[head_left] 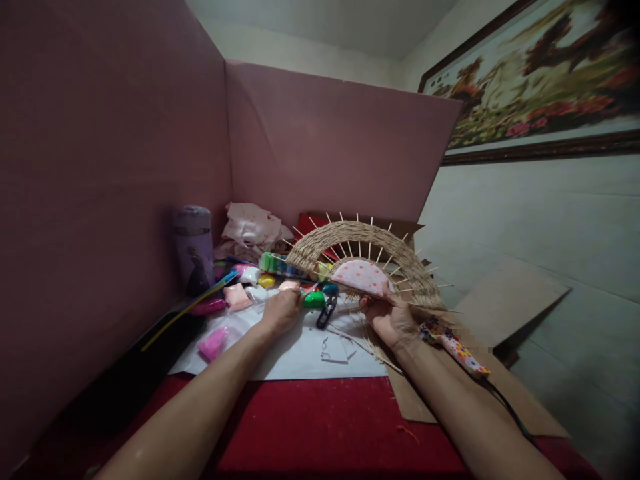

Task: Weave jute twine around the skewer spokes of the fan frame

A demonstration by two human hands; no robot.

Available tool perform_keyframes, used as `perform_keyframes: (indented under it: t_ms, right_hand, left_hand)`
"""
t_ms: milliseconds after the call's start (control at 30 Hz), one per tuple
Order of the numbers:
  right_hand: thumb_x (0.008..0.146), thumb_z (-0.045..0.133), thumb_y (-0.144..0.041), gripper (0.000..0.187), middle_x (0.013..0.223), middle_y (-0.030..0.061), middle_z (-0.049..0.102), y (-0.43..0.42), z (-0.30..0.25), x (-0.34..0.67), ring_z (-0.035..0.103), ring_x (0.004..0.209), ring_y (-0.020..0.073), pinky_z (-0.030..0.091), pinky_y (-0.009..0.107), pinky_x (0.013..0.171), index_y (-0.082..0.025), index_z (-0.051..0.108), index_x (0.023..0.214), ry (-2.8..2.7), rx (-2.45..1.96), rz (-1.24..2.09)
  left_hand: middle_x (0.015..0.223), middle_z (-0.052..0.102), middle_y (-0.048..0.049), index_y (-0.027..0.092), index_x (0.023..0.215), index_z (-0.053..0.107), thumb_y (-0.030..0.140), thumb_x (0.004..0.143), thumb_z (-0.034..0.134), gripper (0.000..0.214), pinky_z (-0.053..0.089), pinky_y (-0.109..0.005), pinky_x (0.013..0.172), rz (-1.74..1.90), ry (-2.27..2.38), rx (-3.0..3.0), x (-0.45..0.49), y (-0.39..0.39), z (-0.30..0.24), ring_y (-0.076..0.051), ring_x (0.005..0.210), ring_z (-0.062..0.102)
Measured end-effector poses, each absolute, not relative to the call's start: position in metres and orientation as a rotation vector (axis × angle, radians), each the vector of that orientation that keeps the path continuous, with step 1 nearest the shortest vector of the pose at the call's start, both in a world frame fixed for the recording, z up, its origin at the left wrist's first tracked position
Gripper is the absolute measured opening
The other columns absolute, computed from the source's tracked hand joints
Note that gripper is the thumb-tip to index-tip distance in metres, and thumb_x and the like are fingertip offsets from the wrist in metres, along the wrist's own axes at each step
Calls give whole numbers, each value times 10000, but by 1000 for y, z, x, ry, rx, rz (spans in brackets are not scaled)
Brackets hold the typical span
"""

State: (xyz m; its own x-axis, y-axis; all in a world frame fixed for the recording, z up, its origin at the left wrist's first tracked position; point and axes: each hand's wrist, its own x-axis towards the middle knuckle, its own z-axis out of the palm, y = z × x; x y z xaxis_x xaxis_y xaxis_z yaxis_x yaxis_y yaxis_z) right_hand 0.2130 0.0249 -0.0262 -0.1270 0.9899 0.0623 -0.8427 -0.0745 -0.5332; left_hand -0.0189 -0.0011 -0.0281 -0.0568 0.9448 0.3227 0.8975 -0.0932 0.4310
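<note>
My right hand (393, 320) is closed around the lower edge of a half-round woven fan (423, 277). Thin wooden sticks radiate through its straw-coloured band, and a pale pink dotted half-disc (363, 275) covers the centre. My left hand (281, 311) is closed over the white sheet, beside the packets. Something small and pale shows at its fingertips, too small to name. Between the hands lie a green packet (314, 300) and black thread snips (327, 312). Thin sticks (373, 348) lie below the fan, near my right hand.
Colourful soft packets (237, 297) crowd the left of the white sheet (300, 360). Behind them stand a purple tumbler (194, 250) and crumpled pink cloth (253, 227). Cardboard (413, 400) and a flower-patterned corded tool (463, 355) lie right. Pink panels (325, 140) rise behind.
</note>
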Motion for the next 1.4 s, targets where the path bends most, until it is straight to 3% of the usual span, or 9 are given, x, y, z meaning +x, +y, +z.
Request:
perform_keyframes:
  t_ms: [133, 367, 600, 700, 867, 1067, 1267, 1400]
  right_hand:
    - [699, 688, -170, 142, 731, -4, 705, 25, -26, 214, 616, 610, 145, 532, 268, 504, -206, 623, 820, -507, -351, 1615]
    - [723, 670, -191, 90, 708, -6, 700, 25, -24, 215, 614, 594, 143, 527, 266, 499, -200, 626, 802, -487, -343, 1611]
    - [731, 665, -193, 100, 706, -16, 693, 23, -21, 216, 610, 594, 138, 524, 265, 502, -205, 620, 819, -475, -334, 1620]
    - [728, 665, -183, 100, 697, -20, 689, 24, -21, 218, 613, 603, 140, 525, 269, 513, -208, 616, 812, -472, -313, 1628]
    - [722, 662, -175, 112, 698, -14, 691, 29, -24, 222, 615, 603, 141, 528, 270, 515, -205, 620, 821, -472, -314, 1606]
    - [722, 656, -173, 109, 663, -26, 683, 29, -23, 222, 616, 594, 132, 533, 263, 514, -215, 626, 817, -470, -331, 1576]
    - [715, 648, -174, 130, 672, -23, 684, 31, -17, 228, 622, 597, 130, 543, 252, 521, -220, 626, 835, -486, -292, 1526]
    - [713, 634, -168, 151, 667, -19, 681, 30, -14, 229, 620, 594, 133, 546, 257, 525, -221, 625, 855, -443, -300, 1520]
  left_hand:
    - [867, 653, -94, 205, 835, 623, 306, 854, 364, 278, 364, -291, 651, 877, 2086, 2115, -16, -1, -29, -219, 793, 598]
    - [637, 599, -41, 188, 620, 562, 247, 789, 395, 245, 334, -264, 572, 1092, 2037, 2136, -18, -7, -26, -158, 609, 555]
    - [467, 446, 16, 192, 485, 396, 254, 781, 350, 306, 340, -234, 544, 1460, 1732, 2205, -13, -27, -9, -101, 486, 427]
    - [436, 419, 22, 189, 446, 393, 233, 766, 390, 323, 324, -240, 514, 1730, 1351, 2188, -4, -42, -3, -97, 462, 401]
    - [425, 411, 37, 180, 437, 416, 177, 759, 439, 323, 309, -235, 469, 2112, 912, 1792, -1, -52, 14, -82, 424, 390]
    - [354, 309, 70, 197, 431, 317, 155, 697, 429, 292, 300, -226, 388, 2484, 688, 1096, -27, -43, 49, -76, 322, 359]
    - [415, 467, 36, 169, 504, 466, 275, 782, 464, 298, 251, -205, 330, 2592, 1026, 1062, -49, -29, 51, -62, 320, 367]
    - [475, 514, 27, 182, 598, 451, 297, 829, 384, 266, 280, -207, 336, 2541, 1261, 900, -65, -8, 53, -74, 327, 400]
